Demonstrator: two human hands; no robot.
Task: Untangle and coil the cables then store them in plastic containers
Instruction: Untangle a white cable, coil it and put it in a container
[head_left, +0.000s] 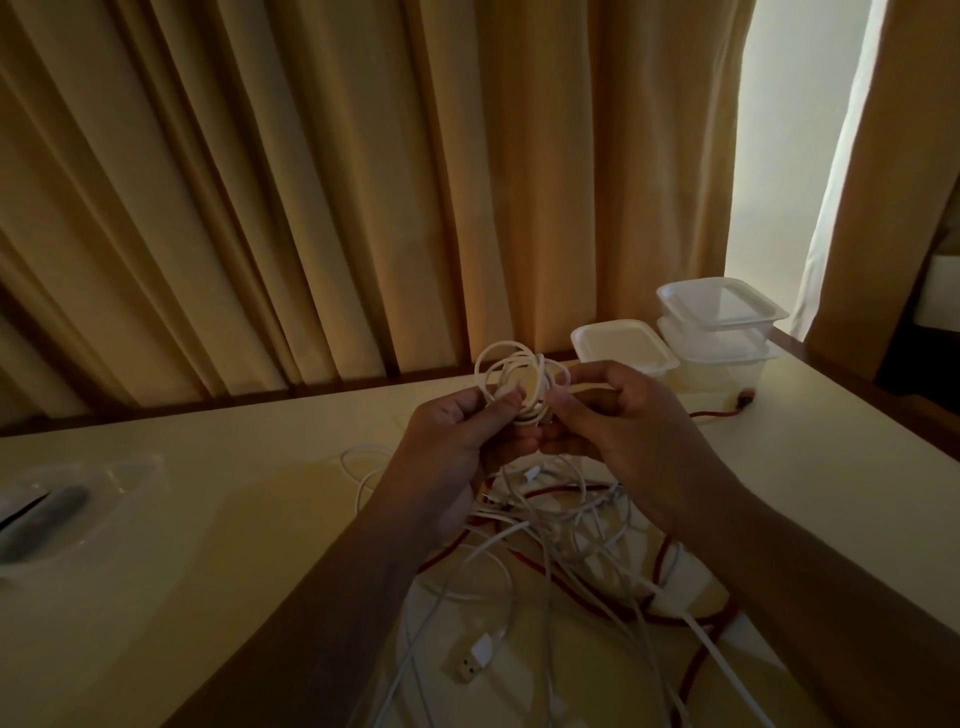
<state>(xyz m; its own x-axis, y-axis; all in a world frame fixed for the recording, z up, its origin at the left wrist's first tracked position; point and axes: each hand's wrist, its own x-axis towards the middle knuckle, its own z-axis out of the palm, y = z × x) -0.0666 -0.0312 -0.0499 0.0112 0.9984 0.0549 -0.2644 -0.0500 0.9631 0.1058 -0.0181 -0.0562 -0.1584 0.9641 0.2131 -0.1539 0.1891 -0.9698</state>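
I hold a small coil of white cable (519, 379) in the air above the table. My left hand (457, 441) pinches its left side and my right hand (628, 426) pinches its right side. Below my hands lies a tangle of white cables (545, 545) mixed with a red cable (670, 566). A white USB plug (483, 647) rests near the front. Lidded plastic containers stand at the back right: one single container (623, 348) and two stacked containers (722, 332).
A clear plastic container (119, 478) holding a grey object sits at the left edge of the cream table (234, 519). Tan curtains (311, 182) hang behind the table. The red cable's plug (745, 401) lies beside the stacked containers.
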